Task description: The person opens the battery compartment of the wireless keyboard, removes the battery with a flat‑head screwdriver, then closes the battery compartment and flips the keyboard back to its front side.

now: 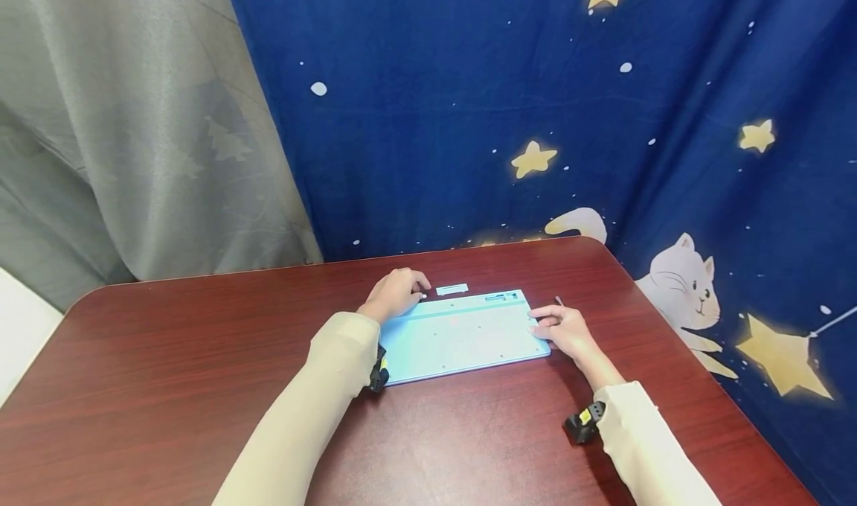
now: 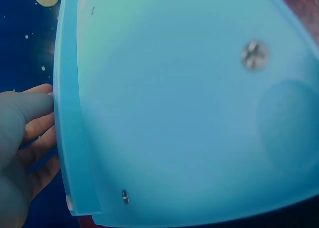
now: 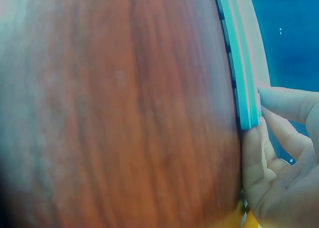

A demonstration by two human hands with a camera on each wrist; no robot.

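A light blue keyboard (image 1: pixel 462 335) lies upside down on the table, screws in its underside and an uncovered battery slot (image 1: pixel 504 297) at its far right. My right hand (image 1: pixel 561 329) pinches its right end; in the right wrist view the thumb (image 3: pixel 289 101) is on the upper side and fingers lie against the edge below. Beyond the keyboard's far left edge is my left hand (image 1: pixel 395 294), its fingers bent, thumb close to that edge. Whether it holds something small cannot be told. A small light blue battery cover (image 1: pixel 451 289) lies just right of the left fingertips.
The dark red wooden table (image 1: pixel 201 387) ends at a rounded far edge before a blue star-patterned curtain (image 1: pixel 428 119) and a grey curtain (image 1: pixel 154 119). A small thin dark object (image 1: pixel 559 300) shows just beyond my right hand; its kind is unclear.
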